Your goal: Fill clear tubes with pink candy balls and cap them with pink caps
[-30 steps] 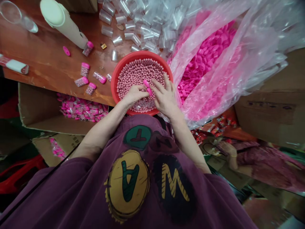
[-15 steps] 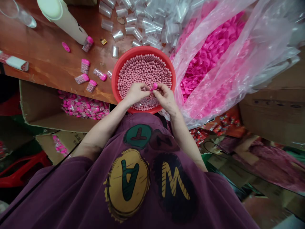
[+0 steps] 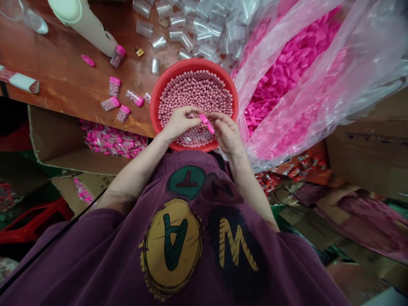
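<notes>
My left hand (image 3: 179,124) is closed around a small clear jar with pink beads inside (image 3: 192,115), mostly hidden by the fingers. On the jar's end sits a bright pink flip cap (image 3: 203,119), its lid (image 3: 211,128) hanging open toward me. The fingers of my right hand (image 3: 228,131) are bent and pinch at this cap from the other side. Both hands are over a red basin (image 3: 153,106) holding many small pink beads (image 3: 197,91). A clear piece, perhaps another jar (image 3: 194,138), lies on the beads below my hands.
Filled pink-capped jars (image 3: 114,86) lie left of the basin. Loose clear jars (image 3: 197,32) are heaped behind it. A plastic bag (image 3: 251,63) of pink caps (image 3: 287,63) stands at right. A cardboard box (image 3: 54,144) of filled jars is below left, a white bottle (image 3: 86,29) at back left.
The pink cap has turned, so its body and open lid now show between my hands. My right hand has shifted slightly right, and the view has moved a little.
</notes>
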Demonstrator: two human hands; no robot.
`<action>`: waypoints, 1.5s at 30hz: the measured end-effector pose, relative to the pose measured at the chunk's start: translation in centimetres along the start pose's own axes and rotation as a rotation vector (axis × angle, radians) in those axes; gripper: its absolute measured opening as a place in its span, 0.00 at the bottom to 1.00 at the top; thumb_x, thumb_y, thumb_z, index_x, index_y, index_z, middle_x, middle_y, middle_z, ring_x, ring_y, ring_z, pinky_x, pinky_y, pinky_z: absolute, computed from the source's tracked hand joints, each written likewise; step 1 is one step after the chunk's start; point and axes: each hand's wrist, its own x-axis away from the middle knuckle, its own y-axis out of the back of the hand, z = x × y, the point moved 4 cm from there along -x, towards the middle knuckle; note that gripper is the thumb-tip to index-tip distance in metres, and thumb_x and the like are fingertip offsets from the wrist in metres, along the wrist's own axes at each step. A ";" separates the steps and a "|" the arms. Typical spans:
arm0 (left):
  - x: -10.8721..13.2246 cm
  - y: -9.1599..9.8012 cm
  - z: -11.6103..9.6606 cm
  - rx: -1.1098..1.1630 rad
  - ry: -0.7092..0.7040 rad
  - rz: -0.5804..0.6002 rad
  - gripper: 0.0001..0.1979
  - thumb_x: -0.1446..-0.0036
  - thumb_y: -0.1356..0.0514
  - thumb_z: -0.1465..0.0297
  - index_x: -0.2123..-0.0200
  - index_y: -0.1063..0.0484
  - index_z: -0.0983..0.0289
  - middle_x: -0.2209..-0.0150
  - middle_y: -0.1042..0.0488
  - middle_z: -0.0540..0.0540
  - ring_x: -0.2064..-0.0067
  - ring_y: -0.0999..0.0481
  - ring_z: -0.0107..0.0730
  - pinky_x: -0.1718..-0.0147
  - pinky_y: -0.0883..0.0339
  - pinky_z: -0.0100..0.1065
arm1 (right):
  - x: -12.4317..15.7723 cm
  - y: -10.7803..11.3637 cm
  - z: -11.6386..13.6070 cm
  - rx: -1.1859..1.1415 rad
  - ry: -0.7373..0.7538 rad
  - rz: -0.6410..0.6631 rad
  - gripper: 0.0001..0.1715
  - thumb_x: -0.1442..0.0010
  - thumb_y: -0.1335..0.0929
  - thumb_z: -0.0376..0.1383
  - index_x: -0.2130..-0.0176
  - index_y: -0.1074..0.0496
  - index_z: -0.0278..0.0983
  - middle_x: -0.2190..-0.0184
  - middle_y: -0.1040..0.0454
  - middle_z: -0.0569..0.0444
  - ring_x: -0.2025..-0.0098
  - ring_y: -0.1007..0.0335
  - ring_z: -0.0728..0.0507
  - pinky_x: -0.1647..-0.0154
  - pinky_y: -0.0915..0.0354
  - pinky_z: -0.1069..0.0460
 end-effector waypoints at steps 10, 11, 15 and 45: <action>0.5 -1.0 0.3 0.026 -0.051 0.018 0.18 0.45 0.25 0.70 0.52 0.21 0.63 0.61 0.17 0.52 0.60 0.19 0.31 0.56 0.26 0.34 | -0.4 -0.1 -0.1 0.204 -0.011 -0.056 0.37 0.41 0.22 0.68 0.50 0.19 0.43 0.58 0.16 0.54 0.58 0.20 0.43 0.51 0.20 0.45; 0.5 -1.0 0.6 0.079 -0.026 0.048 0.20 0.45 0.24 0.70 0.50 0.22 0.63 0.61 0.17 0.52 0.60 0.18 0.32 0.54 0.25 0.35 | -0.4 0.1 0.1 0.273 0.064 -0.080 0.36 0.39 0.24 0.68 0.49 0.19 0.43 0.54 0.16 0.52 0.55 0.20 0.42 0.47 0.21 0.43; 0.6 -1.3 0.9 0.225 0.018 0.157 0.26 0.49 0.20 0.69 0.50 0.25 0.62 0.54 0.18 0.54 0.52 0.17 0.36 0.45 0.24 0.40 | 0.0 0.1 1.3 0.475 0.283 -0.102 0.29 0.29 0.29 0.63 0.46 0.19 0.45 0.49 0.16 0.51 0.48 0.19 0.40 0.41 0.23 0.40; 3.8 -4.5 -1.0 0.402 0.172 0.100 0.16 0.32 0.28 0.54 0.54 0.21 0.61 0.65 0.21 0.51 0.71 0.25 0.26 0.70 0.29 0.30 | 2.8 0.0 3.4 0.641 0.295 0.022 0.21 0.24 0.35 0.49 0.41 0.19 0.47 0.47 0.20 0.46 0.43 0.22 0.35 0.37 0.22 0.32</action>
